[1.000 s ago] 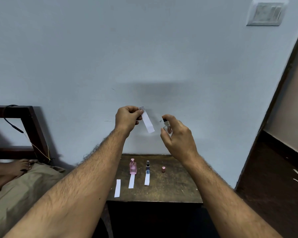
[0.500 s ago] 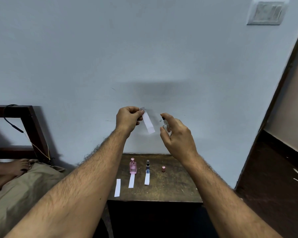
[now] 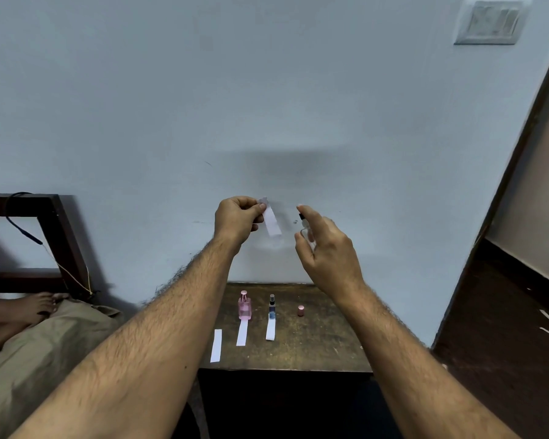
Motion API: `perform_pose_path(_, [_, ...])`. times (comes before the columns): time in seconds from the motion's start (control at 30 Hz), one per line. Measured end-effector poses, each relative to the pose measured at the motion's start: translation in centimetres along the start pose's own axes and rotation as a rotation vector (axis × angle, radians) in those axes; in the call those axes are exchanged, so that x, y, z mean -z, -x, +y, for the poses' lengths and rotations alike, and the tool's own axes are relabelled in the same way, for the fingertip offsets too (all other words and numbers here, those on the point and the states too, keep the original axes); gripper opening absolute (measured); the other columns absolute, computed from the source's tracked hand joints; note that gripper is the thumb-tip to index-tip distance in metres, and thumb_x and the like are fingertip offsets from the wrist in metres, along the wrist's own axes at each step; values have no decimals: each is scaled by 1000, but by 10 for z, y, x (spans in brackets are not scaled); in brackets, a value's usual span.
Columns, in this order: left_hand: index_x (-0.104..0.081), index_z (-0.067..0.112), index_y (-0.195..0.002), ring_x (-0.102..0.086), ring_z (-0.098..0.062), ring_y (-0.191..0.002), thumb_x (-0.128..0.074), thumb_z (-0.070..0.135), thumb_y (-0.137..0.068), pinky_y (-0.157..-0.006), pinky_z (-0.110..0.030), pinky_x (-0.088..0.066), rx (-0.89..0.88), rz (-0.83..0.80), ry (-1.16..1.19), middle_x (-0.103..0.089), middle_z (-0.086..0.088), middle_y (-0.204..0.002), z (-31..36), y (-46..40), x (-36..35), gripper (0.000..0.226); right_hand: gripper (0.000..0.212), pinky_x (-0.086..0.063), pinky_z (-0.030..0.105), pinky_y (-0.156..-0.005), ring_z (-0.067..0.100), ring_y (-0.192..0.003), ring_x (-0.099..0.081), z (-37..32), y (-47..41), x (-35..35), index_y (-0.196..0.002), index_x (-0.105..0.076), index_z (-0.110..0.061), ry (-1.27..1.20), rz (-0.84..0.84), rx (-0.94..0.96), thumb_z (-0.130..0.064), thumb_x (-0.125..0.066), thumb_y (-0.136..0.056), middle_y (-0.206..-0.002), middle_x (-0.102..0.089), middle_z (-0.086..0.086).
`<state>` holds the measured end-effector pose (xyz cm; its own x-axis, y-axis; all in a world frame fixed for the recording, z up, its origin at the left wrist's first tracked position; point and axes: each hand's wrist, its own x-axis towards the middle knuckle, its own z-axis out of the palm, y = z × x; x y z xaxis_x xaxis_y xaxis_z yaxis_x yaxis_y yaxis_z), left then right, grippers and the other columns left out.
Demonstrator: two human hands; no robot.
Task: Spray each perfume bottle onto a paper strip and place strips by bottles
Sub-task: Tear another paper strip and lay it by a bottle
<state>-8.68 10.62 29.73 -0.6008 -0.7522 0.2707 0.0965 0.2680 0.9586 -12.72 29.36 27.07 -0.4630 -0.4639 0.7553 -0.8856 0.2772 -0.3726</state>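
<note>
- Your left hand (image 3: 236,218) is raised in front of the wall (image 3: 267,90), its grip pinched on the top end of a paper strip (image 3: 271,220); the strip hangs down and tilts to the right.
- Your right hand (image 3: 327,248) is up beside it, grip curled round a small clear bottle (image 3: 308,232), forefinger on top of the sprayer, nozzle facing the strip.
- A faint mist shows between the bottle and the strip.
- Below, on the tabletop (image 3: 314,350), a pink bottle (image 3: 244,305) stands upright with a strip (image 3: 242,333) touching its base on the near side.
- To its right a dark bottle (image 3: 271,305) stands upright, also with a strip (image 3: 270,330) at its foot.
- A third strip (image 3: 216,345) lies alone, left of the pink bottle's strip.
- A pink cap (image 3: 301,310) stands to the right of the dark bottle, apart from it.
- At the left, a bed frame (image 3: 54,223) with a cable (image 3: 23,229) draped over it, and another person's foot (image 3: 38,307) on tan cloth (image 3: 29,359).
</note>
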Motion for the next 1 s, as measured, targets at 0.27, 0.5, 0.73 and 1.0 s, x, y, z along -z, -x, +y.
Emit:
perform_pose_path(0.27, [-70,3,-98,-67,-12,-69,-72,12,-88,-59,-23,-55,18,-5,13,-72,-8,-87,-1,2,-2,14,36,-42,23,-63,13,-71,-53,2,2,-4,-128,-51,-19,23,-44,-23,-20,-56,-93,-95,-65,4])
perform_pose_path(0.5, [-69,1,-101,-70,-16,-72,-69,11,-89,-64,-28,-59,53,-26,46,-72,-11,-89,-2,4,-3,15,50,-45,25,-62,13,-76,-54,5,2,-5,-143,-41,-27,17,-58,-32,-25,-55,-95,-96,-57,-4])
perform_pose_path(0.73, [-69,-1,-100,-68,-19,-69,-71,10,-88,-62,-27,-58,95,-32,55,-70,-12,-82,-8,8,-3,17,40,-39,23,-63,13,-72,-52,4,-2,1,-133,-50,-25,34,-81,-25,-24,-55,-94,-87,-54,-7])
perform_pose_path(1.0, [-66,0,-101,-69,-17,-70,-67,8,-91,-58,-24,-57,149,-63,104,-71,-13,-89,-10,13,-4,13,37,-37,24,-66,11,-76,-49,3,1,-2,-130,-51,-24,-15,-139,-39,-25,-54,-93,-88,-52,-9])
